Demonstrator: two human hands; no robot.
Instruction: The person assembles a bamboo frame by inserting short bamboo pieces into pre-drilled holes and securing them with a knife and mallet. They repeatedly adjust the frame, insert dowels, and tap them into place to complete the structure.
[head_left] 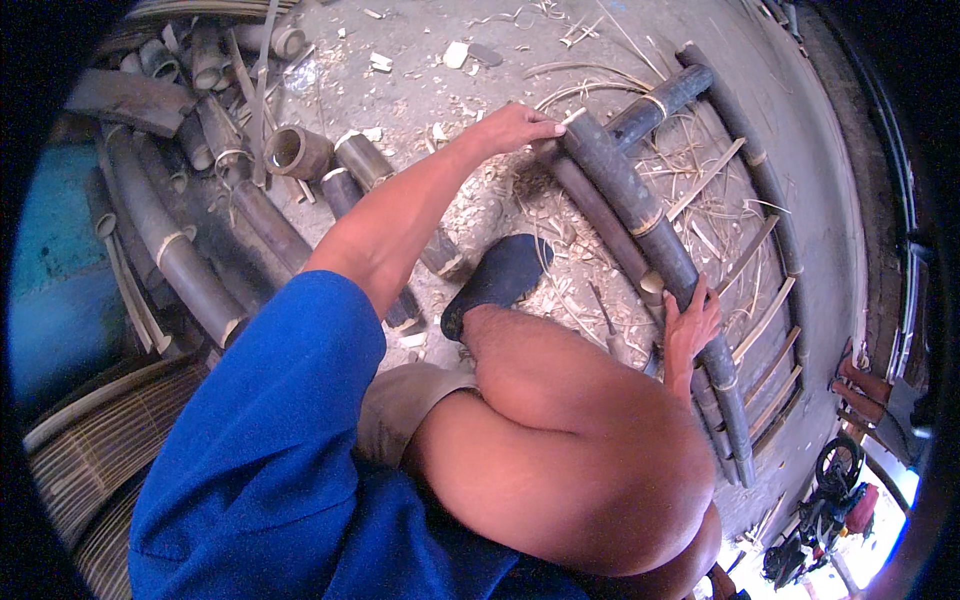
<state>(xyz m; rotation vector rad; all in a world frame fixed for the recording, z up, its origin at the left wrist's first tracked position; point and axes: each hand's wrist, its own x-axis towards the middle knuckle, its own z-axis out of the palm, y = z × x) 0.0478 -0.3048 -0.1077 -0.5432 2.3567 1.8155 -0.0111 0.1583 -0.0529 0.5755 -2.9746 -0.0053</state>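
Note:
A long dark bamboo pole [632, 195] slants from the upper middle down to the right, with paler rings at its joints. My left hand [515, 130] is at its upper end, the thumb against the cut edge and the other fingers partly hidden. Lower down, my right hand [692, 322] wraps round the same pole, its fingers over the far side. A browner bamboo pole [600, 215] lies alongside on the near side. Beneath the upper end passes a short bamboo crosspiece [665, 103], which meets another long bamboo pole [768, 190] with thin slats beside it.
Cut bamboo lengths [180, 260] are heaped at the left, near a short hollow bamboo piece [300, 152]. Shavings [490, 200] litter the floor round my foot [510, 270]. A pointed tool [610, 325] lies by my knee. A motorbike [825, 510] and another person's legs [865, 390] are at the right.

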